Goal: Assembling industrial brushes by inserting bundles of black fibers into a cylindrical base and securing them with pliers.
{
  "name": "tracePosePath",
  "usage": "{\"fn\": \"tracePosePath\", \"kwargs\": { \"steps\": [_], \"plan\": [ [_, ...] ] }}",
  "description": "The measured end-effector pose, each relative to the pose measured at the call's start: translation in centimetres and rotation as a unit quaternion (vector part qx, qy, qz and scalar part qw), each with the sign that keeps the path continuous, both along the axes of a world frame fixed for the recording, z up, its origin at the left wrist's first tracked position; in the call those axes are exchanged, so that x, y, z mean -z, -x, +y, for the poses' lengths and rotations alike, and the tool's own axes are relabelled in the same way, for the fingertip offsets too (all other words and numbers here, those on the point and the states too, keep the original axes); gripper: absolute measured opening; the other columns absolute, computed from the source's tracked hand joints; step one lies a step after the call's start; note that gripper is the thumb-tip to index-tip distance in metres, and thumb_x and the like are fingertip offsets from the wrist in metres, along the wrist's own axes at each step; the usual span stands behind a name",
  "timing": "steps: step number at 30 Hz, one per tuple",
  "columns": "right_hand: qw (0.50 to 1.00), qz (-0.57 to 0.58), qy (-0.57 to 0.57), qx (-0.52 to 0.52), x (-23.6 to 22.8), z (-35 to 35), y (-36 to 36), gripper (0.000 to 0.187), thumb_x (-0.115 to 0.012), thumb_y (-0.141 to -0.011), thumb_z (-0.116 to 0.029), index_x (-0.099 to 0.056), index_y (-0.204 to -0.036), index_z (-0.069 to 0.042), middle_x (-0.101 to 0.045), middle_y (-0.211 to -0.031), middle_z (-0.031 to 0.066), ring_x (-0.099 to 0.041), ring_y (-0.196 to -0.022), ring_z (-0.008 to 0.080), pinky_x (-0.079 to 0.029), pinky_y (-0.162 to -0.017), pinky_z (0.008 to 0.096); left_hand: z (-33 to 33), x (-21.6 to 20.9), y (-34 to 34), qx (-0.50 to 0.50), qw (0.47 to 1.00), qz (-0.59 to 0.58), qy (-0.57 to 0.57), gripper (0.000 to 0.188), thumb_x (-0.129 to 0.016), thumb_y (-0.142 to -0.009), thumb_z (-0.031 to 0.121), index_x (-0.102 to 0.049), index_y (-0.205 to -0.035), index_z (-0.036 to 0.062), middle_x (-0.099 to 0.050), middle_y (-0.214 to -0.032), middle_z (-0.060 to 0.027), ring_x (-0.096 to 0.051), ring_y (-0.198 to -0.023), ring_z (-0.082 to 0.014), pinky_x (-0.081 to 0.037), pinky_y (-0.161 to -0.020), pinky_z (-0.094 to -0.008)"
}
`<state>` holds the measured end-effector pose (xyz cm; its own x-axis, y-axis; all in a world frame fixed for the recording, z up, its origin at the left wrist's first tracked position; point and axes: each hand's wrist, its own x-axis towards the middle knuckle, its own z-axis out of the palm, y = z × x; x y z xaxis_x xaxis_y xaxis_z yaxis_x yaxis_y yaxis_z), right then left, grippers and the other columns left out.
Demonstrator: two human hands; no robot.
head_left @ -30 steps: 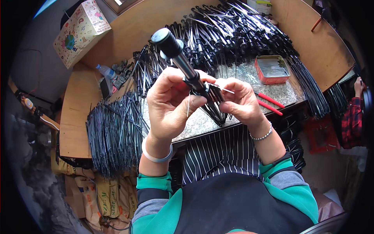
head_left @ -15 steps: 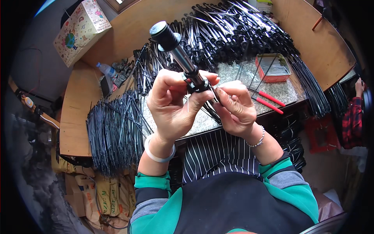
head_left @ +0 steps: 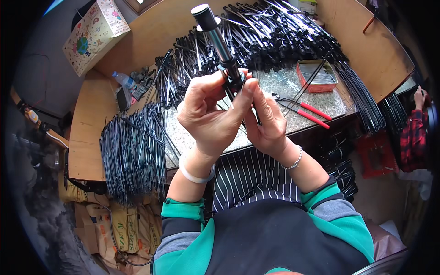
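A shiny chrome tube (head_left: 221,45) with black fittings and a pale-topped black end cap points up and away, tilted slightly left. My left hand (head_left: 208,114) is closed round its lower black fitting, thumb pressed against it. Close beside it, my right hand (head_left: 268,121) is also closed, with thumb and fingertips pinching at the fitting's lower end. Thin dark strands run down around the fingers there; exactly what the right fingertips grip is partly hidden. Red-handled pliers (head_left: 313,114) lie on the speckled work surface (head_left: 183,133), right of my hands.
Many similar chrome-and-black tubes (head_left: 270,34) are heaped along the back. A thick bundle of thin black rods (head_left: 133,153) hangs over the left edge, another (head_left: 362,98) over the right. A red tin (head_left: 317,83) holds thin pieces. Another person's sleeve (head_left: 414,137) shows at far right.
Both hands and the tube have moved away from me, the tube swinging more upright. My right hand has come left, closer against my left hand.
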<state>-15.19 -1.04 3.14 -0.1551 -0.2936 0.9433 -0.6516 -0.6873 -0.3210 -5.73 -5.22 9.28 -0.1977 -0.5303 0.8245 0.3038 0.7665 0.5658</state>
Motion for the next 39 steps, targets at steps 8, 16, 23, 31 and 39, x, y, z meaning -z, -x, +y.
{"fn": "tracePosePath", "kwargs": {
  "steps": [8, 16, 23, 31, 39],
  "plan": [
    [0.864, -0.311, -0.161, -0.362, 0.0, 0.6, 1.1, 0.037, -0.051, -0.089, -0.004, -0.044, -0.125, 0.003, -0.061, -0.102, 0.0185, -0.063, -0.089, 0.023, -0.051, -0.077, 0.0334, 2.5, -3.4, -1.9, -0.068, 0.979, -0.049, 0.183, 0.051, -0.057, -0.086, 0.013, -0.032, -0.128, 0.0001, -0.034, -0.134, -0.0229, -0.037, -0.125, -0.025, -0.038, -0.098, -0.0381],
    [0.78, -0.264, -0.22, -0.523, 0.3, -0.2, 2.6, 0.041, -0.053, -0.089, -0.011, -0.042, -0.128, -0.004, -0.061, -0.099, 0.0167, -0.062, -0.091, 0.0246, -0.053, -0.078, 0.0389, -1.7, -1.8, -3.4, 0.096, 0.995, -0.032, -0.003, 0.105, -0.082, -0.062, 0.011, -0.01, -0.138, 0.0093, -0.046, -0.121, -0.0156, -0.049, -0.109, -0.0216, -0.043, -0.091, -0.0338],
    [0.773, -0.258, -0.237, -0.529, -0.3, 0.2, 2.3, 0.043, -0.054, -0.089, -0.013, -0.042, -0.127, 0.001, -0.061, -0.098, 0.0178, -0.062, -0.09, 0.0235, -0.052, -0.08, 0.0349, -3.4, -2.0, -2.8, 0.27, 0.951, -0.076, -0.127, 0.094, -0.078, -0.063, -0.001, -0.018, -0.134, 0.009, -0.058, -0.102, -0.0153, -0.061, -0.085, -0.0183, -0.051, -0.081, -0.0302],
    [0.797, -0.247, -0.261, -0.486, -0.2, 0.2, 3.1, 0.031, -0.05, -0.092, -0.011, -0.047, -0.12, 0.002, -0.059, -0.104, 0.015, -0.059, -0.091, 0.0175, -0.05, -0.078, 0.0278, -3.1, -2.4, -2.6, 0.297, 0.937, -0.161, -0.086, 0.038, -0.071, -0.07, -0.004, -0.059, -0.105, -0.0046, -0.063, -0.098, -0.0133, -0.061, -0.086, -0.0155, -0.053, -0.062, -0.0243],
    [0.908, -0.206, -0.129, -0.34, 0.2, 1.0, 1.7, 0.018, -0.065, -0.08, -0.002, -0.056, -0.096, 0.002, -0.057, -0.108, 0.0137, -0.055, -0.1, 0.0168, -0.045, -0.086, 0.0299, -3.6, -1.8, -1.9, 0.239, 0.959, -0.143, -0.056, 0.041, -0.078, -0.064, -0.001, -0.06, -0.1, -0.0039, -0.064, -0.094, -0.0097, -0.061, -0.082, -0.0131, -0.051, -0.073, -0.0264]
  ]
}}
